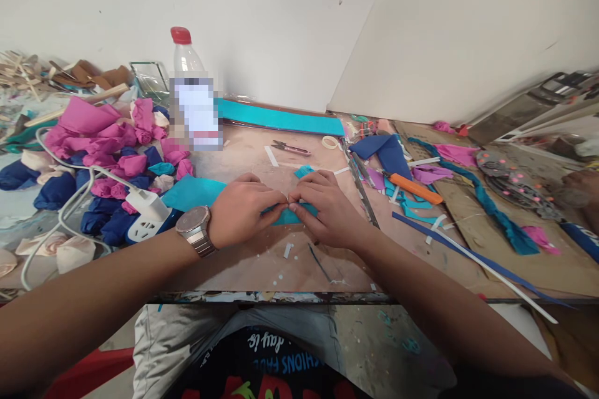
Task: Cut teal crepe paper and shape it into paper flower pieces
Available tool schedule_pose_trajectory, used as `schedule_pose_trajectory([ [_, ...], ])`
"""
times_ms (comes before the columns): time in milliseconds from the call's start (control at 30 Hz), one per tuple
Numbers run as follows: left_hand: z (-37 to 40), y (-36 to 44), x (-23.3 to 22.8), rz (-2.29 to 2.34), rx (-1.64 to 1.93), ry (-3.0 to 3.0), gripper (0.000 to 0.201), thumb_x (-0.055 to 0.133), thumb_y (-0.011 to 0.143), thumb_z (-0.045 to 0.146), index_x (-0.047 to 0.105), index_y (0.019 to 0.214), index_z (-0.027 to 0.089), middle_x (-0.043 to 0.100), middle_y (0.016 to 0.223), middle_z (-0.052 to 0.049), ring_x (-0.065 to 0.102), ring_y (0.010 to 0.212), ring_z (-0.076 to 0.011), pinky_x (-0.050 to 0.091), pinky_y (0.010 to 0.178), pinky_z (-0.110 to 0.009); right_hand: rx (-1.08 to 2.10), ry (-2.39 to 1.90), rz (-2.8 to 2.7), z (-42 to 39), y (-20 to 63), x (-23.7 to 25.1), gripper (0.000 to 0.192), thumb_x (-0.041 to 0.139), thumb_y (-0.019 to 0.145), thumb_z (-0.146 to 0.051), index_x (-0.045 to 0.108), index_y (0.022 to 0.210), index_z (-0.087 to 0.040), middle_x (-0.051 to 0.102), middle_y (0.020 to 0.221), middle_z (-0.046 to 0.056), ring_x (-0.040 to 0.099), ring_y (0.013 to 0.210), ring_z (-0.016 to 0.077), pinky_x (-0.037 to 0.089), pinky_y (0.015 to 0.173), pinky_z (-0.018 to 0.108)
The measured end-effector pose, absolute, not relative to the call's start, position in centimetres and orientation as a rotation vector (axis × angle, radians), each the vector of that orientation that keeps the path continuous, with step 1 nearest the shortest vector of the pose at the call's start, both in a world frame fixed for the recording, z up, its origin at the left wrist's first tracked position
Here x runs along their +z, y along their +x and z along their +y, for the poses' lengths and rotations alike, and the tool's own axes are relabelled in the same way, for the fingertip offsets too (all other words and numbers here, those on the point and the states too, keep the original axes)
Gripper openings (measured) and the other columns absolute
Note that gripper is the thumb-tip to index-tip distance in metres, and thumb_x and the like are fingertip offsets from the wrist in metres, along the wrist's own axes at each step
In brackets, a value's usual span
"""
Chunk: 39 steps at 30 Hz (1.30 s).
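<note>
Now pinching a small teal paper piece [292,217] between meeting fingertips, left hand [243,209] and right hand [327,212] clamped on it, fold apparently only half formed, teal sheet [194,192] lying left of the fingers, scissors [290,148] waiting beyond them.

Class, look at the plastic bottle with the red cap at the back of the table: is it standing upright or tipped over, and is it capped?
Upright and capped. The bottle stands vertically by the wall, red cap on top.
</note>
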<state>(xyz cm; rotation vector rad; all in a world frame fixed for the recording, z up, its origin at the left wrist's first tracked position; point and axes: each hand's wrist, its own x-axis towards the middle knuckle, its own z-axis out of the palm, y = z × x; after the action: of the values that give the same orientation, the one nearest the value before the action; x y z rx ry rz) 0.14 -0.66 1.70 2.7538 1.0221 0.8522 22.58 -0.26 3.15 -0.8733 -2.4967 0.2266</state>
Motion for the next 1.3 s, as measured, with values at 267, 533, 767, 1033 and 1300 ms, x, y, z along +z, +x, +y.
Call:
schedule_pose_trajectory([
  [267,-0.48,-0.22,1.64,1.043,0.787,2.763,0.027,0.049,0.104,0.031,0.072,0.096,0.02,0.074,0.077,-0.001,0.068,0.072,-0.0183,0.043,0.08,-0.036,0.16,-0.893,-2.458,0.09,22.82,2.8,0.011,0.061,0.1,-0.03,0.066,0.095,-0.022,0.074,0.09,0.001,0.059,0.099,0.0228,0.034,0.096,0.042],
  [533,-0.59,-0.03,1.56,1.092,0.771,2.702,0.028,0.05,0.103,0.034,0.073,0.098,0.02,0.073,0.075,-0.002,0.068,0.072,-0.0192,0.046,0.083,-0.037,0.121,-0.936,-2.527,-0.01,22.75,2.81,0.017,0.049,0.104,-0.026,0.061,0.093,-0.019,0.071,0.091,0.005,0.058,0.1,0.0238,0.031,0.097,0.043],
  [767,-0.57,-0.01,1.62,1.113,0.716,2.702,0.028,0.049,0.103,0.034,0.073,0.099,0.022,0.075,0.077,-0.002,0.068,0.071,-0.0182,0.048,0.085,-0.036,0.126,-0.883,-2.51,0.14,22.99,2.76,0.015,0.054,0.102,-0.03,0.063,0.094,-0.021,0.072,0.089,0.003,0.058,0.1,0.0233,0.031,0.098,0.043],
  [1033,-0.74,0.06,1.98,1.293,0.582,2.58,0.029,0.054,0.1,0.041,0.077,0.101,0.023,0.076,0.081,-0.005,0.069,0.078,-0.0237,0.045,0.067,-0.032,0.115,-0.928,-2.539,0.16,23.04,3.08,0.016,0.05,0.102,-0.026,0.06,0.091,-0.02,0.07,0.09,0.004,0.059,0.099,0.0234,0.03,0.1,0.045],
  [1300,-0.78,0.04,2.29,1.245,0.559,2.431,0.027,0.057,0.098,0.041,0.079,0.103,0.026,0.08,0.091,-0.004,0.073,0.08,-0.0232,0.045,0.07,-0.032,0.147,-0.829,-2.525,0.31,23.13,2.74,0.013,0.055,0.1,-0.026,0.068,0.1,-0.021,0.074,0.09,0.003,0.065,0.09,0.0203,0.033,0.099,0.042],
])
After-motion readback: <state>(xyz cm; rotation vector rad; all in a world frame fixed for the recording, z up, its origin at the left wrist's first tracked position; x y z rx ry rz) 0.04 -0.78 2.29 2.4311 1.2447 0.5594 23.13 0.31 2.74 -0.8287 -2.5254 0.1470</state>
